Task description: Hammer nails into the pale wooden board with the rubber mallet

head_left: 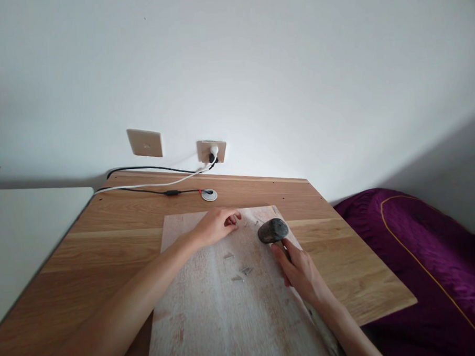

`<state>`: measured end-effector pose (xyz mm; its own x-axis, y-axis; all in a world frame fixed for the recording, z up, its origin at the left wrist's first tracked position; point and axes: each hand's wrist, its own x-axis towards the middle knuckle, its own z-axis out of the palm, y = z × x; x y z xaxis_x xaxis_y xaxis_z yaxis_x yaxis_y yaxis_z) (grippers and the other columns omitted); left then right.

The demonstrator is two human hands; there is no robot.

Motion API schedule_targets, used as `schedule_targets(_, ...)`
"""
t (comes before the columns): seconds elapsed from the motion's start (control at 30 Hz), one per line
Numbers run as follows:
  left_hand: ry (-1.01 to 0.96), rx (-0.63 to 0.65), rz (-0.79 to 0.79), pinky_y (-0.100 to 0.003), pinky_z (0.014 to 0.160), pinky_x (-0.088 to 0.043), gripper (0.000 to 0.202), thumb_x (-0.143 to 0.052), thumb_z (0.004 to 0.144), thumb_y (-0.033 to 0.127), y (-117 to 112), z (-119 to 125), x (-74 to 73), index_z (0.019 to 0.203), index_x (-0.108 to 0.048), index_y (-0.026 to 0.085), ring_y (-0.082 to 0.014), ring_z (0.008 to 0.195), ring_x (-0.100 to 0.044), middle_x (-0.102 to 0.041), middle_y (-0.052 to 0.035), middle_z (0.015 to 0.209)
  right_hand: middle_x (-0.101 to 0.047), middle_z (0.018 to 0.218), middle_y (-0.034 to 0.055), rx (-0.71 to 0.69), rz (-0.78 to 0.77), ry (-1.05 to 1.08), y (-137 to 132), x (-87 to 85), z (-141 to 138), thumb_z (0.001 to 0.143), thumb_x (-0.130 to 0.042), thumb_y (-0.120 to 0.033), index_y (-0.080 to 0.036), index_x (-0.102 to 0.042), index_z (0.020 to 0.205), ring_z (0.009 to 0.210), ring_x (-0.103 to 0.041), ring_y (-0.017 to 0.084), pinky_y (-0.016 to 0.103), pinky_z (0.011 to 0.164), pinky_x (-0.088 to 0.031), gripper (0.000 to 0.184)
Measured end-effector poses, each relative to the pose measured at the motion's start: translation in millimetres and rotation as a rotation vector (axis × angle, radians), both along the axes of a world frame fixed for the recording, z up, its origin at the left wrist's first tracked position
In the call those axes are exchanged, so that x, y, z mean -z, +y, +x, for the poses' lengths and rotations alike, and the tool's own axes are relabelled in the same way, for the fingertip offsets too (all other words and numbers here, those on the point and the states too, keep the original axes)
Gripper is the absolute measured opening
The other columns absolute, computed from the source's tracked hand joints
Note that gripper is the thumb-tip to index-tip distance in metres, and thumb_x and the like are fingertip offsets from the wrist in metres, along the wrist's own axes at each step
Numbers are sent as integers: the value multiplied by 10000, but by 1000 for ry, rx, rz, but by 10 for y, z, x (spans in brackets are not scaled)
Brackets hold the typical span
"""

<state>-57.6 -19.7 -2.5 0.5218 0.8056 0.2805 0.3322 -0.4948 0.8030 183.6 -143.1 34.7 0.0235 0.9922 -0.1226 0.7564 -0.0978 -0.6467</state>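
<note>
My right hand (298, 267) is wrapped around the handle of a mallet (273, 231), whose dark, worn head is raised over the right side of a whitewashed wooden board (204, 321). Near the board's far edge my left hand (220, 224) has its fingers curled in a pinch around a small nail (236, 225), only partly visible. Just right of those fingers, another small nail (257, 222) stands in the board. Several loose nails (246, 271) lie in a small scatter on the board, nearer to me than both hands.
The board lies on a wooden desk (344, 278). Behind it are a cable grommet (209, 195), black and white cables (155, 185) and a wall socket (211, 152) with plugs in it. A purple covered seat or cushion (429, 243) is at the right, a white surface (31, 234) at the left.
</note>
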Motion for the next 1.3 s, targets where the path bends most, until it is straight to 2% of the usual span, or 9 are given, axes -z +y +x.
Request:
schedule_targets(0.2, 3, 26, 56, -241, 719, -508, 244, -675, 818, 41, -28, -8, -31, 1016, -716, 177, -156, 753, -708, -752, -16, 811, -534, 413, -70, 7, -2, -23, -9, 7, 3, 987, -362, -602, -228, -593, 992, 414, -612, 197, 262, 494, -446, 439)
schedule_targets(0.33, 27, 2, 113, -249, 721, -498, 249, -718, 794, 84, -39, -14, -47, 1026, -714, 175, -167, 792, -694, -747, -27, 864, -544, 417, -70, -6, 3, -21, -19, 0, 1, 995, -362, -600, -234, -590, 988, 420, -610, 192, 259, 507, -447, 431)
schedule_targets(0.6, 10, -26, 48, -256, 735, -496, 327, -729, 788, 52, -27, -2, -36, 1094, -714, 168, -167, 764, -700, -758, -12, 812, -550, 426, -74, -10, -5, -24, -3, -5, 8, 1007, -366, -587, -236, -583, 979, 411, -602, 183, 257, 507, -449, 414)
schedule_targets(0.77, 6, -16, 37, -265, 753, -503, 323, -717, 807, 59, -27, 2, -19, 1111, -707, 167, -180, 798, -721, -773, -27, 847, -553, 430, -74, -11, -8, -17, -15, 7, 14, 1008, -367, -586, -239, -574, 948, 404, -600, 176, 253, 498, -447, 408)
schedule_targets(0.93, 19, -12, 101, -264, 768, -502, 369, -709, 780, 55, -30, -7, -27, 1130, -697, 172, -175, 829, -702, -761, -32, 902, -563, 421, -72, -20, -17, -22, 10, 3, 37, 1007, -370, -581, -237, -582, 960, 412, -611, 176, 250, 500, -452, 407)
schedule_targets(1.0, 36, -25, 115, -266, 771, -495, 361, -731, 774, 72, -26, -11, -29, 1119, -700, 176, -178, 843, -691, -754, -30, 903, -560, 412, -71, -40, -31, -35, 35, -26, 41, 1005, -375, -572, -239, -575, 921, 402, -606, 168, 244, 492, -445, 397)
schedule_targets(1.17, 22, -49, 39, -262, 755, -496, 356, -751, 783, 83, -13, -9, -9, 1125, -700, 169, -170, 803, -700, -763, -24, 869, -552, 439, -75, -75, -63, 34, 106, -179, -67, 1009, -393, -558, -248, -510, 814, 394, -598, 139, 216, 444, -418, 384)
schedule_targets(1.3, 33, -49, 29, -267, 762, -508, 363, -705, 791, 55, -27, -12, -27, 1135, -690, 169, -170, 800, -713, -775, -24, 871, -547, 462, -84, -140, -26, 91, 186, -310, -292, 1016, -405, -515, -234, -548, 908, 401, -598, 132, 209, 452, -427, 333)
